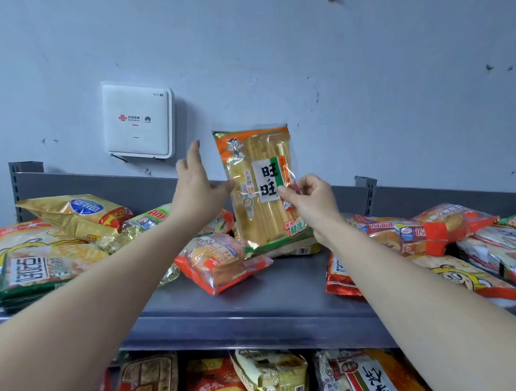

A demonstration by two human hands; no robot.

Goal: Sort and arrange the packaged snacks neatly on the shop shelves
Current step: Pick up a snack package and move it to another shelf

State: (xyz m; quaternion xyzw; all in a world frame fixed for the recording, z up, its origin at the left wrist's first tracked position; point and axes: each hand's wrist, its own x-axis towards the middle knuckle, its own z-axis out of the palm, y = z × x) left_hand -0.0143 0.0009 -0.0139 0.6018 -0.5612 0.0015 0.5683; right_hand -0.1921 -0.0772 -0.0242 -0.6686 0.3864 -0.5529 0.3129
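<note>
From my end, the tall glossy plastic packet of pale yellow rice crackers [259,192] stands upright on the flat grey metal shelf [287,288], with its orange top edge against the pale blue painted wall [363,65]. My right hand [312,200] pinches the packet's right edge about halfway up, thumb and curled fingers closed on the clear crinkly film. Most of the packet therefore sits to the left of that grip, above and below it. My left hand [196,187] is released, fingers straight and pointing up. Its thumb tip is right at the packet's left edge, and I cannot tell whether it touches.

The packet is a smooth rectangle with a white label panel and a green bottom band, and ridged rows of crackers show through the film. Just beside its base, to the front left, a soft red-and-clear bag of bread buns [221,259] lies tilted. Further left lies a puffy gold foil bag [74,212], creased and shiny. Flat red-trimmed packets [406,233] overlap in a heap at the right. A white square plastic router box [138,119] hangs on the wall, up and to the left.
</note>
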